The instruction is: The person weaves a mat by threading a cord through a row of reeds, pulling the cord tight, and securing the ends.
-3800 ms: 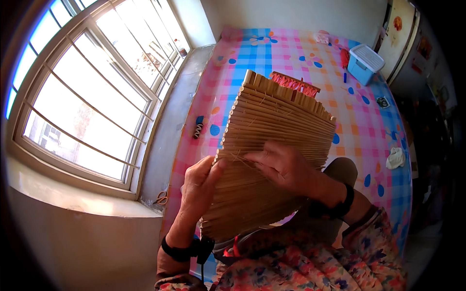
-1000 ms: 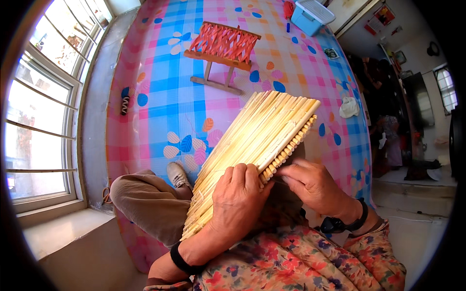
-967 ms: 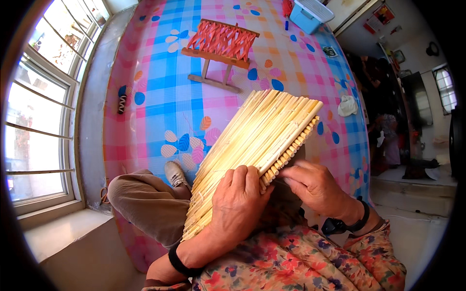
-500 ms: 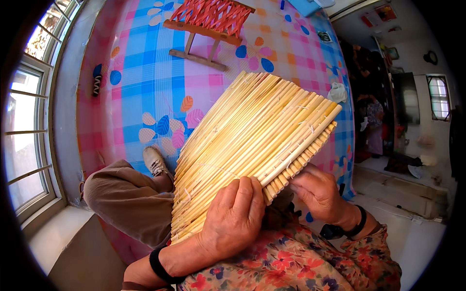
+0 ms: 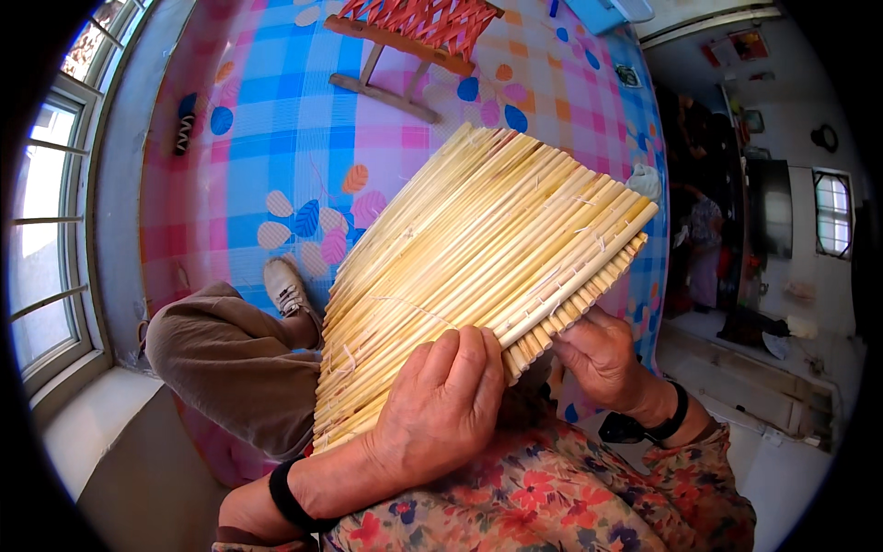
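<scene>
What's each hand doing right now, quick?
Left hand: closed, holding the stick mat near its edge.
Right hand: bent at the mat's edge, partly hidden; whether it grips anything cannot be told.

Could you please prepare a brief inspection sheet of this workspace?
Surface: checked covering with leaf prints.
Work: mat of pale sticks, tilted; loose thread on top, stick ends along its right edge.
Clutter: red-strapped stool, blue box, both cut off by the frame; white bundle.
Hands: left hand grips the mat; right hand at the stick ends, fingertips partly hidden.
Cables: nothing seen near the hands.
Surroundings: barred window left, dark screen right.
</scene>
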`<action>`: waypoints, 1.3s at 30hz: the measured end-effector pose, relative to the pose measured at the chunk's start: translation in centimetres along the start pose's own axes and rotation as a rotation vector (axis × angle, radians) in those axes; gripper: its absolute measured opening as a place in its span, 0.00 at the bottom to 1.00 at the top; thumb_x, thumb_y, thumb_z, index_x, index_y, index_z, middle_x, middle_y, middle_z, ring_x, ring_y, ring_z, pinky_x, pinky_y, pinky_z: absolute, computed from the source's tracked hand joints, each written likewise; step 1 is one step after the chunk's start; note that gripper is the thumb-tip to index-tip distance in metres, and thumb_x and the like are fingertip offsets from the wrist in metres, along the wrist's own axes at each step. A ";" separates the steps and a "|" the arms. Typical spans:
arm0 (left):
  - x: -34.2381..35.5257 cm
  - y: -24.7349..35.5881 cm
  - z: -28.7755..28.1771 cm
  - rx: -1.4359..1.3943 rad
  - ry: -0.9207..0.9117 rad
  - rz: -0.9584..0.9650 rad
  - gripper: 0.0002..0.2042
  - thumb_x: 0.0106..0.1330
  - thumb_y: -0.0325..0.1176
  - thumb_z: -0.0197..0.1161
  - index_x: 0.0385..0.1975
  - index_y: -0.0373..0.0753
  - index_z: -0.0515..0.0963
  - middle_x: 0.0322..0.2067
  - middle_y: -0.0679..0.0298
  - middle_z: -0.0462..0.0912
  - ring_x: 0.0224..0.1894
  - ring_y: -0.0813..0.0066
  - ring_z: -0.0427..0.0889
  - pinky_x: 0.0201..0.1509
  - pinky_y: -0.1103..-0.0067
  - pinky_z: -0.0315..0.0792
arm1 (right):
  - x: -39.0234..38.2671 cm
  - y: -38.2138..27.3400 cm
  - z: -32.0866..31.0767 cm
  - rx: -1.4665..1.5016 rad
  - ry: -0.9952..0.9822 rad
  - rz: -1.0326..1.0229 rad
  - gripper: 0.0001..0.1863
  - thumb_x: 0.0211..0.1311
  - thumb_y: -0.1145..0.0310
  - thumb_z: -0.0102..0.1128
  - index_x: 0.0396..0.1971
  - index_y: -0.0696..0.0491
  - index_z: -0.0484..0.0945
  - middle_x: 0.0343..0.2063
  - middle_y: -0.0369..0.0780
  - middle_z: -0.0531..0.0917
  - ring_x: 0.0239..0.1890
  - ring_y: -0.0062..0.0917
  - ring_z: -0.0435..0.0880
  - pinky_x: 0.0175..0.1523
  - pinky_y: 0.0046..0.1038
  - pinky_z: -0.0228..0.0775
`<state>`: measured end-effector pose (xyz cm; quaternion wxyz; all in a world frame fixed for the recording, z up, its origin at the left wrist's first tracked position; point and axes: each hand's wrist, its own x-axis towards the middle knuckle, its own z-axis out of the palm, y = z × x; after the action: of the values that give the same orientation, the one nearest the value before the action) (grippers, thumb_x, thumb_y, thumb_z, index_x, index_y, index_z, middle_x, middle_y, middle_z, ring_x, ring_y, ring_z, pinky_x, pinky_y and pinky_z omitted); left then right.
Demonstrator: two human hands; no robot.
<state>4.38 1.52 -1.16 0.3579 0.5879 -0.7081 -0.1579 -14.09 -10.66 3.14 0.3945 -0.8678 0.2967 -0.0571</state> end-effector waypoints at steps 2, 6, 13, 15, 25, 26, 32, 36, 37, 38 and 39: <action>0.0 0.2 0.0 0.014 -0.006 -0.032 0.23 0.51 0.25 0.65 0.48 0.24 0.72 0.43 0.46 0.76 0.41 0.53 0.79 0.43 0.67 0.74 | 0.0 0.1 -0.3 0.028 -0.007 0.027 0.13 0.59 0.79 0.61 0.44 0.58 0.79 0.40 0.49 0.79 0.41 0.41 0.82 0.44 0.32 0.75; -1.0 0.6 0.2 0.046 -0.044 -0.129 0.27 0.51 0.26 0.65 0.54 0.28 0.68 0.48 0.48 0.75 0.47 0.54 0.78 0.49 0.66 0.72 | -0.5 -0.9 -1.4 -0.020 -0.067 0.118 0.13 0.60 0.78 0.60 0.46 0.57 0.79 0.34 0.45 0.81 0.40 0.37 0.83 0.44 0.29 0.75; -1.1 0.3 0.9 0.028 0.005 -0.128 0.27 0.50 0.25 0.62 0.53 0.25 0.68 0.48 0.47 0.75 0.49 0.53 0.77 0.50 0.65 0.72 | -1.1 -0.9 -1.7 0.215 -0.101 0.372 0.14 0.66 0.77 0.54 0.51 0.56 0.78 0.27 0.41 0.83 0.27 0.18 0.80 0.33 0.22 0.71; -0.9 0.2 0.9 0.020 0.010 -0.108 0.27 0.50 0.25 0.61 0.53 0.25 0.69 0.48 0.46 0.74 0.49 0.52 0.77 0.50 0.65 0.72 | -1.2 -0.6 -1.8 0.186 -0.121 0.371 0.14 0.67 0.77 0.54 0.51 0.56 0.78 0.27 0.41 0.83 0.24 0.16 0.79 0.29 0.21 0.70; -0.8 -0.3 0.2 -0.016 -0.039 -0.039 0.24 0.53 0.26 0.59 0.50 0.19 0.70 0.47 0.43 0.73 0.47 0.51 0.75 0.47 0.66 0.72 | 0.2 -0.5 -2.1 0.041 -0.132 0.177 0.10 0.62 0.80 0.58 0.43 0.58 0.80 0.29 0.46 0.83 0.25 0.29 0.83 0.30 0.25 0.74; -0.6 -0.4 0.2 -0.008 -0.031 -0.021 0.22 0.55 0.26 0.58 0.48 0.18 0.70 0.46 0.43 0.72 0.46 0.53 0.75 0.45 0.68 0.72 | 0.3 -0.4 -2.1 0.015 -0.135 0.150 0.10 0.61 0.80 0.59 0.43 0.59 0.80 0.30 0.47 0.83 0.27 0.32 0.84 0.32 0.26 0.75; -0.4 -0.7 0.1 0.004 -0.028 0.015 0.20 0.58 0.27 0.58 0.46 0.16 0.70 0.44 0.41 0.71 0.46 0.53 0.74 0.43 0.70 0.72 | 0.9 -0.6 -2.2 0.040 -0.151 0.160 0.10 0.60 0.80 0.60 0.41 0.60 0.80 0.33 0.49 0.84 0.37 0.39 0.86 0.39 0.28 0.75; -0.4 -0.8 0.0 -0.003 -0.055 0.017 0.21 0.57 0.27 0.57 0.46 0.15 0.69 0.45 0.40 0.71 0.46 0.52 0.74 0.44 0.70 0.73 | 1.3 -0.8 -2.3 0.048 -0.161 0.173 0.09 0.60 0.81 0.60 0.41 0.60 0.80 0.31 0.49 0.83 0.36 0.40 0.85 0.38 0.28 0.75; -0.4 -0.8 0.1 -0.011 -0.053 0.010 0.21 0.57 0.27 0.57 0.46 0.15 0.70 0.45 0.39 0.71 0.46 0.51 0.74 0.44 0.69 0.73 | 1.3 -0.9 -2.4 0.056 -0.169 0.196 0.09 0.60 0.81 0.60 0.41 0.60 0.80 0.31 0.49 0.83 0.35 0.40 0.85 0.37 0.28 0.75; -0.4 -0.9 0.2 -0.019 -0.050 0.003 0.21 0.57 0.27 0.57 0.46 0.15 0.70 0.45 0.39 0.71 0.46 0.51 0.74 0.44 0.69 0.73 | 1.4 -0.9 -2.4 0.065 -0.177 0.219 0.09 0.60 0.81 0.59 0.40 0.60 0.80 0.31 0.49 0.83 0.35 0.40 0.85 0.37 0.28 0.75; -0.4 -0.9 0.3 -0.029 -0.046 -0.002 0.21 0.57 0.28 0.57 0.46 0.15 0.70 0.45 0.39 0.71 0.46 0.50 0.74 0.44 0.69 0.73 | 1.4 -0.9 -2.4 0.074 -0.178 0.228 0.09 0.60 0.80 0.59 0.40 0.60 0.80 0.30 0.49 0.83 0.35 0.40 0.85 0.37 0.28 0.74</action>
<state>4.84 1.65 -2.05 0.3499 0.5796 -0.7130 -0.1821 -13.36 -12.52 5.17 0.4549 -0.8150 0.3548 0.0545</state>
